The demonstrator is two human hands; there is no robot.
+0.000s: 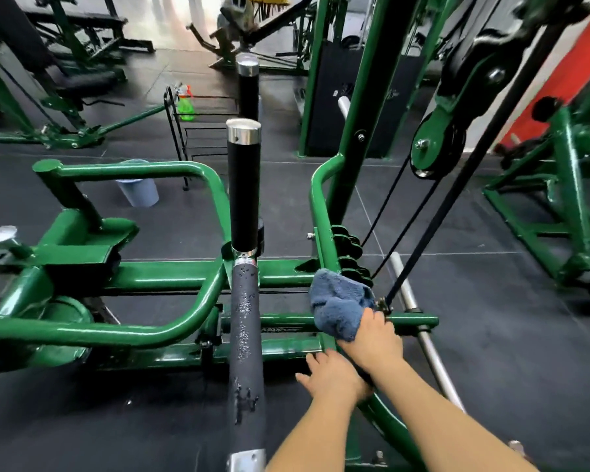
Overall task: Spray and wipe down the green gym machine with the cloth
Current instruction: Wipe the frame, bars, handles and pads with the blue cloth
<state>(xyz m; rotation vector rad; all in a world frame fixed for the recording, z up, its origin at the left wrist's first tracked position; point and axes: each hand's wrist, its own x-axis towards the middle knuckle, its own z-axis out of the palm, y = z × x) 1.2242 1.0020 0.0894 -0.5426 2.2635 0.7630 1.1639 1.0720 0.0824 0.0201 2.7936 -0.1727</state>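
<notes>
Dark rubber floor tiles run under everything you see, with green steel frames standing all around. Nearest to you, your left hand lies on the lower green rail with its fingers straight and slightly spread, gripping nothing; your right forearm crosses just above its wrist. Your right hand reaches a little further on, its fingers curled round a bunched blue cloth and pressing it against the green machine where the curved upright tube meets the crossbar. How tightly those fingers close you cannot tell, since the cloth and the back of the hand cover them. Just right of the cloth, a black cable hooks onto the frame and rises to a green pulley. Left of your hands a grey padded bar, its cover chipped and speckled, runs away from you and ends in a black grip with a chrome cap. Further back, a pale blue bucket stands on the floor behind the bent green tube; what is in it cannot be seen. Beyond that a green spray bottle with an orange trigger sits on a black wire rack, well apart from both of your hands. More green machines and black benches fill the far end.
</notes>
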